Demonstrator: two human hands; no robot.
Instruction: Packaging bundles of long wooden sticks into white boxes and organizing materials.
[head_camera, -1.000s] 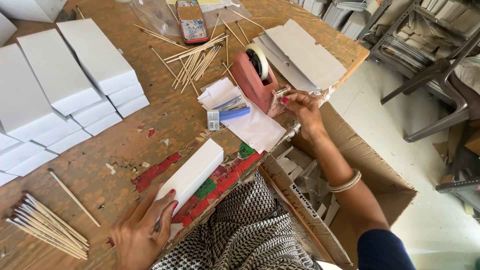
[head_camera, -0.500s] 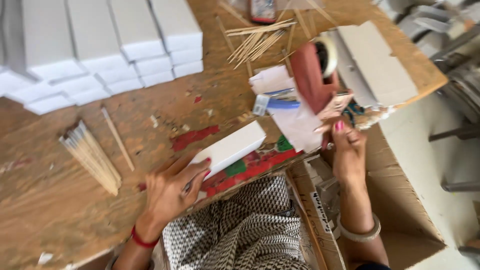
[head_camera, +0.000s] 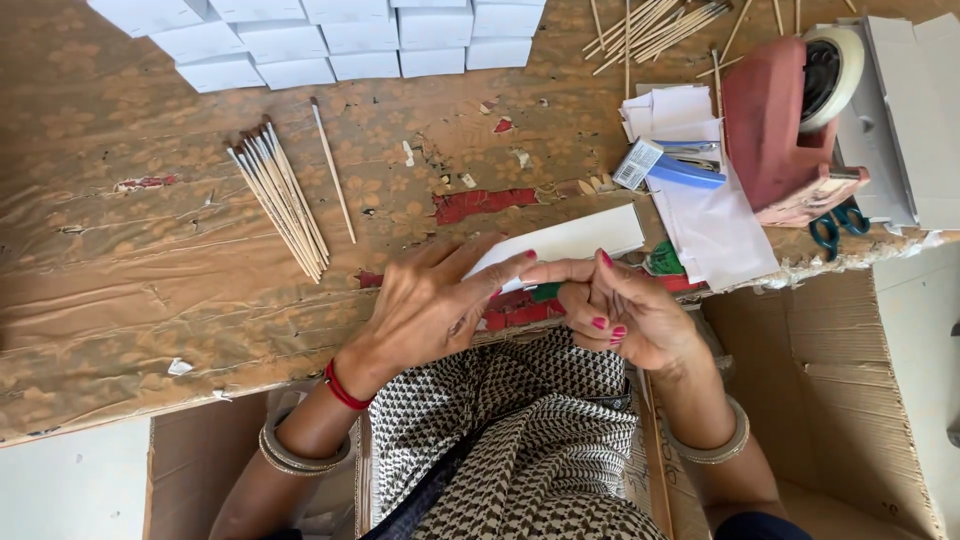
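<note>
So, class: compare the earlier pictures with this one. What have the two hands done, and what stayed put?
The right hand left the red tape dispenser and came back to meet the left hand at the near end of the white box. The left hand stayed on that box throughout. The sticks, stacked white boxes and dispenser lie as before.

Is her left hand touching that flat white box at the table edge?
Touching. The head view shows the left hand lying over the near end of the flat white box, fingers on its surface, no gap visible.
</note>
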